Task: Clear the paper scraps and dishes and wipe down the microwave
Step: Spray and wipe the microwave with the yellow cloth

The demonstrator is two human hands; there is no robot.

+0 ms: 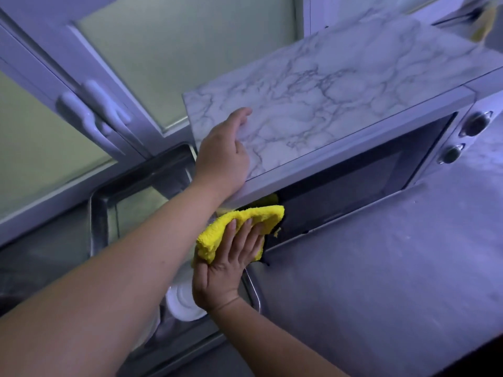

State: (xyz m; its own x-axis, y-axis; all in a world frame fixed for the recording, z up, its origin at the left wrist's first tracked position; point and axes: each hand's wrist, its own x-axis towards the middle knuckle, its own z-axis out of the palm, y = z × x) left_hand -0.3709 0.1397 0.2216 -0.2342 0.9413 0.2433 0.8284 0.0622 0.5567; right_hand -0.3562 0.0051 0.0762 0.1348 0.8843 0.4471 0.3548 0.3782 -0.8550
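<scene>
The microwave (353,186) stands on the counter, its top covered in marble-patterned film and its dark door facing me. My left hand (223,151) lies flat on the top's near left corner, fingers spread, holding nothing. My right hand (231,257) presses a folded yellow cloth (245,224) against the microwave's left front corner. A white dish (182,303) sits in the steel sink below my right hand, partly hidden by my wrist.
A steel sink (109,213) lies left of the microwave, below frosted sliding windows (81,118). Two control knobs (476,123) are on the microwave's right side. Grey countertop (381,268) stretches in front of it. Something yellow (487,20) hangs at the top right.
</scene>
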